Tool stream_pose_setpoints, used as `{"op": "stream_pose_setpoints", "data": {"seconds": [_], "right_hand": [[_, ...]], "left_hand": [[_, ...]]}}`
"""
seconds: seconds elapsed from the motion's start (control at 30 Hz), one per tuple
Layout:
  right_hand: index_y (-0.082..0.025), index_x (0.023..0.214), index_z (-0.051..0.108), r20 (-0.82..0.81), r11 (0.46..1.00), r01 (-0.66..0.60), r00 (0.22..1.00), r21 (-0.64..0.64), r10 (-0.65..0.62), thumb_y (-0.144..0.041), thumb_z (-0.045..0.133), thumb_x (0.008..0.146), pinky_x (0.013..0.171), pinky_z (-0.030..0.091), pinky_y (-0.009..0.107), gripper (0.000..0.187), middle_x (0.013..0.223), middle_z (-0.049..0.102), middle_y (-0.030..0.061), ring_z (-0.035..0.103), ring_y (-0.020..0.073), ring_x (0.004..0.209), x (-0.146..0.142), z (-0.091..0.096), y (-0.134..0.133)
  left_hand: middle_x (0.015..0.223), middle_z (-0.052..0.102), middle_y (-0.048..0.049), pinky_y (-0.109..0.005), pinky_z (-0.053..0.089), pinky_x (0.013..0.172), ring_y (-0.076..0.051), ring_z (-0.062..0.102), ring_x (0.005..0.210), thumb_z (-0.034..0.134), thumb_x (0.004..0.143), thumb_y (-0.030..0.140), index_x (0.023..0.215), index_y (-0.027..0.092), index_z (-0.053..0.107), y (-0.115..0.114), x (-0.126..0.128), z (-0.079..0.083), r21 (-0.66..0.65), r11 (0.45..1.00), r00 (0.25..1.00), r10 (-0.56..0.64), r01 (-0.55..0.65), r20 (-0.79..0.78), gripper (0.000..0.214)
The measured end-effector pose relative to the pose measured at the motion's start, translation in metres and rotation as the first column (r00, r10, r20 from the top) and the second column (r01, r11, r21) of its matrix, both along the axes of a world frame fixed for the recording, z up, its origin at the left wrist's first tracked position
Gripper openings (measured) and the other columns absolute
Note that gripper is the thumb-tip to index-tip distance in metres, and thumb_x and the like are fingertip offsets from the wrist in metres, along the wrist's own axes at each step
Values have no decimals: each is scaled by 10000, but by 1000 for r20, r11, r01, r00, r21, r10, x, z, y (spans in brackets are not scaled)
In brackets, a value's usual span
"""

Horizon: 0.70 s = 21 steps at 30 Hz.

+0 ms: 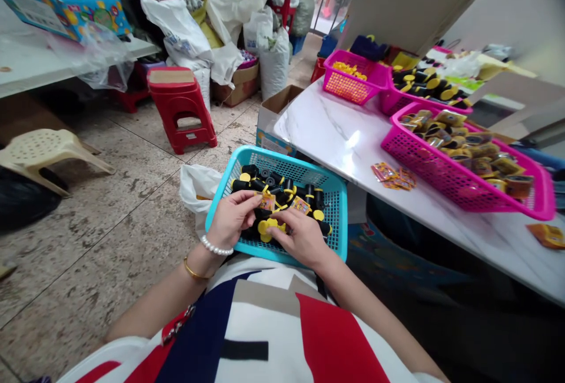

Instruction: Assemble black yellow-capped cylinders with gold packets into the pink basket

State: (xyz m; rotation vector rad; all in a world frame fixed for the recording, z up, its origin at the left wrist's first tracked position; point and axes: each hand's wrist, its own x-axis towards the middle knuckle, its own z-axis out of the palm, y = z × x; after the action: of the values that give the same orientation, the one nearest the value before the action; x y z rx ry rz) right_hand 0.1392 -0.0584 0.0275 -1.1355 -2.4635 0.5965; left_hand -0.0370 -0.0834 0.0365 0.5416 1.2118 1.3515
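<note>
A teal plastic basket [335, 218] rests on my lap, holding several small black and yellow toy pieces [282, 186]. My left hand [232, 218] is closed, pinching a small orange printed sticker [268, 201] above the basket. My right hand [302, 236] is closed on a black piece with a yellow cap [267, 228], held against the sticker. Both hands meet over the basket's near edge. A pearl bracelet and a gold bangle are on my left wrist.
A white marble-look table [344, 136] stands to the right with pink baskets [441, 177] of finished pieces and loose orange stickers [392, 174]. A red stool [180, 106], a cream stool [42, 150], bags and boxes stand on the floor beyond.
</note>
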Motion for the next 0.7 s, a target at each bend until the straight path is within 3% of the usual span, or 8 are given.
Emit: {"op": "stream_pose_setpoints", "data": {"seconds": [0.13,0.2,0.27,0.37,0.47,0.57,0.7], "right_hand": [[-224,1068,648,108,996,-77,991,-39,81,-394,640,793,733,459,282,323,970,686,71,629,210,868,-18,-5,0],[-207,1037,652,7,995,-67,998,-69,67,-313,631,782,740,459,280,277,929,683,64,619,192,821,-19,-7,2],[-210,1010,654,-196,980,-78,980,-184,42,-287,621,781,703,459,266,244,846,664,32,594,159,735,-12,-7,4],[-229,1008,637,-538,867,-182,836,-464,-113,-319,633,786,578,446,241,239,735,613,-13,535,118,588,6,-4,8],[-234,1027,629,-703,769,-256,633,-585,-324,-351,646,779,559,467,254,275,752,622,-8,543,117,565,16,-1,12],[-230,997,662,-727,763,-230,553,-604,-408,-353,669,771,640,512,274,258,856,657,15,604,139,675,15,-1,16],[-205,960,675,-682,769,-120,561,-628,-469,-366,669,784,726,536,296,239,886,685,24,643,158,752,10,2,18]], "left_hand": [[514,574,41,-148,162,319,-27,395,337,809,600,374,877,132,672,2,-8,0,-1,999,999,36,-36,-4,393],[466,532,52,-148,142,316,-23,369,328,805,611,374,831,128,673,2,-12,-1,-10,999,999,48,-48,-5,356],[456,521,53,-146,130,313,-17,349,325,797,621,374,798,123,667,2,-15,-2,-26,999,999,34,-34,14,334],[495,549,44,-141,131,308,-10,353,328,793,625,358,800,115,656,1,-14,-2,-36,999,998,10,-8,54,329],[517,558,44,-135,136,304,-11,372,328,795,621,339,807,118,637,2,-7,-2,-44,999,996,-2,6,91,329],[498,533,56,-134,135,297,-15,368,314,783,637,339,808,131,608,4,2,-4,-49,998,989,-37,45,143,321],[573,566,39,-132,145,293,-1,355,316,759,671,316,834,129,591,6,9,-6,-35,995,976,-83,92,201,300]]}}
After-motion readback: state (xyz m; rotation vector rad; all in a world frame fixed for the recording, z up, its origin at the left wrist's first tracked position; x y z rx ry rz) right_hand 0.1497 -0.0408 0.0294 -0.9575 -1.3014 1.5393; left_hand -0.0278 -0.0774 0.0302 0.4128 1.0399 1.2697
